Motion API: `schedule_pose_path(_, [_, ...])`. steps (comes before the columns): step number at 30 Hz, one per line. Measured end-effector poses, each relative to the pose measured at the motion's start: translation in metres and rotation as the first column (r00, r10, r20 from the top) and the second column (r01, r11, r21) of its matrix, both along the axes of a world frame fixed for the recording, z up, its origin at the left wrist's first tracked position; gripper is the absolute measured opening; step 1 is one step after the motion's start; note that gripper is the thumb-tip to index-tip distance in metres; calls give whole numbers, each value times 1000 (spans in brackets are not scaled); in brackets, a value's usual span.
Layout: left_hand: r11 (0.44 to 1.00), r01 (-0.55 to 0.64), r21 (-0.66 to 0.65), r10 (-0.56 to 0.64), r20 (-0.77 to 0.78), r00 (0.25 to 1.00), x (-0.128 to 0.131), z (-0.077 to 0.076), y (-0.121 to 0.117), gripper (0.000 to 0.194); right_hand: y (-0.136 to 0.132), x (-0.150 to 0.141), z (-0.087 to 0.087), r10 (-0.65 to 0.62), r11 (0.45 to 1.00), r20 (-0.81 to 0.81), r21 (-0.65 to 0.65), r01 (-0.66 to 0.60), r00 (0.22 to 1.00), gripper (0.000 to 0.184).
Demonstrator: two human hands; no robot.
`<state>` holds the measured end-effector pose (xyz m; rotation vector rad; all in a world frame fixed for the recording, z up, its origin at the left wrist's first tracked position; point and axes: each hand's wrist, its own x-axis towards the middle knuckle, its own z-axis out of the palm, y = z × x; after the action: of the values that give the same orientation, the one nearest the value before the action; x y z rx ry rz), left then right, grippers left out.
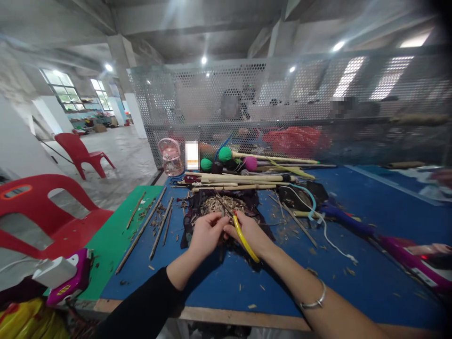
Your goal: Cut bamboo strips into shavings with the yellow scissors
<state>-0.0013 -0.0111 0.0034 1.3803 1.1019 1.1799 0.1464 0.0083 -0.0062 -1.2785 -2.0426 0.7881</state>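
Observation:
My left hand (206, 233) is closed over the front of a dark cloth (256, 214), its fingers pinching a thin brown stick (222, 213). Touching it from the other side, my right hand (249, 230) is wrapped round yellow-handled shears (243, 240). Only one curved handle of the shears shows clearly; a dark slim tip seems to point away to the upper left. Beyond both hands, a heap of chopped stick pieces (208, 205) lies on the cloth. My fingertips partly hide the stick and the shears' jaws.
Long sticks (141, 230) lie on the left of the blue table (282, 292). Behind the heap are pale rods (243, 179), a green yarn ball (225, 154) and a pink bottle (171, 157). A perforated metal screen (212, 94) closes the back. A white cord (328, 235) lies right.

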Motion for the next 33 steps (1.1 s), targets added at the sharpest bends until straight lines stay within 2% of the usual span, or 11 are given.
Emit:
schedule_pose_path(7, [999,-1,-53,2,17,1000,-3,5,-1,33,0,1,3,24,998,-41,-61,-27,999,36])
schedule_pose_path(13, [994,38,-98,-24,144,989,-2,2,1,41,3,3,4,232,969,-157,-49,-243,960,42])
schedule_pose_path(15, [993,50,-112,-30,176,984,-2,1,2,43,5,4,4,208,974,-150,-54,-218,967,41])
schedule_pose_path(20, [999,-13,-43,16,73,997,-2,-3,3,38,3,5,2,-15,998,73,-64,20,997,35])
schedule_pose_path(24, [999,-43,-6,43,28,999,-1,-6,4,32,-2,3,3,32,999,42,-37,-30,999,41])
schedule_pose_path(29, [991,-53,125,57,-28,998,1,-3,1,28,-3,-1,2,7,995,68,96,-13,998,43])
schedule_pose_path(33, [995,-32,90,35,-35,999,3,-5,-2,29,-4,-3,-1,-29,989,61,148,20,998,43])
